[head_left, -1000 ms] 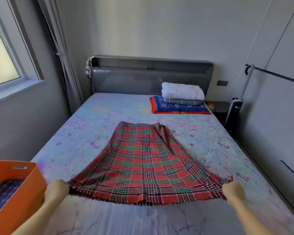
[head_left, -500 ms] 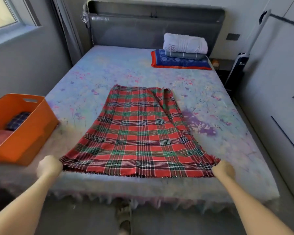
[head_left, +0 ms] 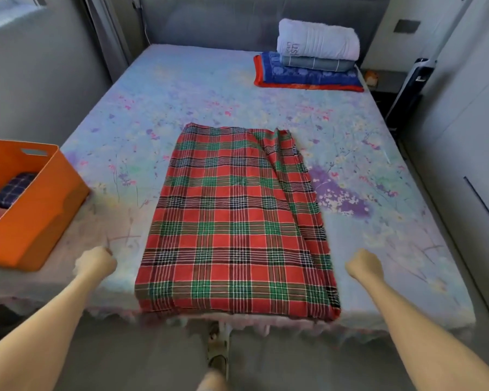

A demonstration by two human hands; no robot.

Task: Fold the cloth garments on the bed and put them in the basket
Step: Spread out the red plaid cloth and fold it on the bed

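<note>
Both hands are off the cloth: left hand (head_left: 96,262) and right hand (head_left: 363,266) are curled into loose fists, holding nothing, each just beside a long edge of the plaid cloth (head_left: 235,227) near its front end, not touching it. The cloth lies flat on the bed (head_left: 181,88), between the hands, front hem right at the mattress edge, far end around mid-bed. Risk 1: that hem sits on the lip, so a tug toward the body likely drags it off onto the floor. Risk 2: the right side has a doubled-over strip with a ridge running front to back; folding without squaring it probably gives a skewed, lumpy bundle. Risk 3: the weave looks light and loose, so a one-handed lift would let the layers slide apart. Orange basket (head_left: 37,204) sits at the left front corner, close to the bed edge, already holding a dark checked item (head_left: 14,189); a careless drop-in could nudge it. Far right: stacked towels (head_left: 311,60) by the headboard.
</note>
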